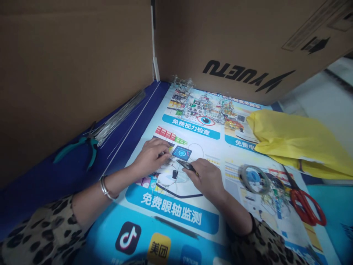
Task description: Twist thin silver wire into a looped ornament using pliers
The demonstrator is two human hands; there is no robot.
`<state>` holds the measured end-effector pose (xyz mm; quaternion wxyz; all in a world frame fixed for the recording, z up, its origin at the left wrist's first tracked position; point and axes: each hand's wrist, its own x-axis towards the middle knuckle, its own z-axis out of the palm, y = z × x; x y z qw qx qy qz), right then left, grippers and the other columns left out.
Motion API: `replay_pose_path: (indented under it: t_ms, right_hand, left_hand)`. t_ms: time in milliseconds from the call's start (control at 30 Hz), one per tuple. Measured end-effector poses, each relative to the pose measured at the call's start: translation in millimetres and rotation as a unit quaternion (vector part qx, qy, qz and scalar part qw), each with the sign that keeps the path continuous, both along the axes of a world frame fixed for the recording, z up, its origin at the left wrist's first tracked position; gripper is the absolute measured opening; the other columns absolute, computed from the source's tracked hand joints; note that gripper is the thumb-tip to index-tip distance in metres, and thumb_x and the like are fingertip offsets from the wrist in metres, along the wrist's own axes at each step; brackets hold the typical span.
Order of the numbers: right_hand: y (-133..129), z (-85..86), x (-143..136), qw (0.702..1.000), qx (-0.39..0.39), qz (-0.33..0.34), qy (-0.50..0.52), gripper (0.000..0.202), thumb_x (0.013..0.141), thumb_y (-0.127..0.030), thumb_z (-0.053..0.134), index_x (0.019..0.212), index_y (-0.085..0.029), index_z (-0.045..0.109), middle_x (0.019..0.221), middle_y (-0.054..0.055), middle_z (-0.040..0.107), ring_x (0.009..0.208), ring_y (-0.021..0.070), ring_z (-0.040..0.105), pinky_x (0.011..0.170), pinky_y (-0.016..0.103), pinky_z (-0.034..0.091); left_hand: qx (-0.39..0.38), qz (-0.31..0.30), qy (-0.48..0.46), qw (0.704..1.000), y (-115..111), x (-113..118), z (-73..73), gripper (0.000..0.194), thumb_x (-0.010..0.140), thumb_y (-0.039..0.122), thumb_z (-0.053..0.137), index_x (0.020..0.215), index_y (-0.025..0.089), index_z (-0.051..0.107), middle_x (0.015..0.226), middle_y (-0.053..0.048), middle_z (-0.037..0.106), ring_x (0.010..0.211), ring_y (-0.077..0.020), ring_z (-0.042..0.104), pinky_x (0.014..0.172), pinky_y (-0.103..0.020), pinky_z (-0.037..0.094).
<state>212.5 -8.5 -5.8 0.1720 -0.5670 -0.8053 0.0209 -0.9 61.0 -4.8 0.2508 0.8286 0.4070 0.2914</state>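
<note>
Two cardboard walls [68, 66], poster [109, 222] (pliers [186, 165] in hand [210, 178])

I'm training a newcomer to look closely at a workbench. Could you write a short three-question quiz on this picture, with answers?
1. Multiple choice: What does the right hand hold?
a) a roll of tape
b) pliers
c) a yellow sheet

2. True or false: The red-handled scissors lie to the right of both hands in the picture.

3. Short answer: Which tool lies at the near end of the silvery wire bundle?

Key: 1. b. 2. True. 3. The teal-handled pliers.
</note>
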Motion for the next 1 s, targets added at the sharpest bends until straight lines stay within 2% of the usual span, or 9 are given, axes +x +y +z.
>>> replay_pose_path:
  t_ms: [133,300,600,800,1000]
  right_hand:
    - [2,0.3,2,1.000,-0.004,-0.022,0.001,0.037,0.088,-0.047,0.042,0.070,-0.019,0.059,0.067,0.003,0.058,0.068,0.0142,0.051,0.060,0.024,0.031]
    - [6,1.0,5,0.999,0.000,-0.031,-0.013,0.037,0.087,-0.048,0.042,0.072,-0.019,0.060,0.069,0.003,0.059,0.069,0.0144,0.052,0.060,0.024,0.031]
    - [25,-4.1,19,0.997,0.021,-0.064,-0.037,0.038,0.088,-0.048,0.041,0.071,-0.019,0.058,0.066,0.003,0.058,0.068,0.0145,0.052,0.058,0.024,0.030]
    - [24,-4.2,20,0.999,0.025,-0.003,-0.028,0.038,0.088,-0.047,0.041,0.069,-0.018,0.058,0.066,0.003,0.056,0.067,0.0142,0.050,0.060,0.024,0.031]
    - [21,-4.0,18,0.998,0.042,0.031,-0.041,0.038,0.087,-0.047,0.043,0.068,-0.018,0.058,0.066,0.003,0.056,0.066,0.0136,0.049,0.060,0.025,0.030]
  left_hand:
    - [0.005,0.021,-0.018,1.000,2,5,1.2,0.010,0.078,0.018,0.057,0.068,0.018,0.057,0.087,-0.002,0.065,0.086,-0.0187,0.055,0.080,-0.034,0.039]
    - [-0.003,0.059,0.004,0.998,4,15,3.5,0.016,0.078,0.019,0.055,0.062,0.018,0.054,0.072,-0.001,0.061,0.074,-0.0171,0.054,0.072,-0.031,0.040]
    - [-0.011,0.044,-0.016,0.999,4,17,-2.4,0.017,0.077,0.020,0.056,0.060,0.018,0.054,0.066,0.000,0.060,0.068,-0.0150,0.053,0.065,-0.027,0.038]
    - [-0.013,0.031,-0.028,0.999,4,16,-2.3,0.015,0.078,0.021,0.056,0.063,0.019,0.057,0.061,0.001,0.057,0.065,-0.0144,0.053,0.064,-0.026,0.037]
    - [-0.005,0.011,-0.024,1.000,4,15,-4.0,0.014,0.078,0.024,0.057,0.065,0.019,0.058,0.061,0.002,0.057,0.066,-0.0139,0.053,0.064,-0.025,0.035]
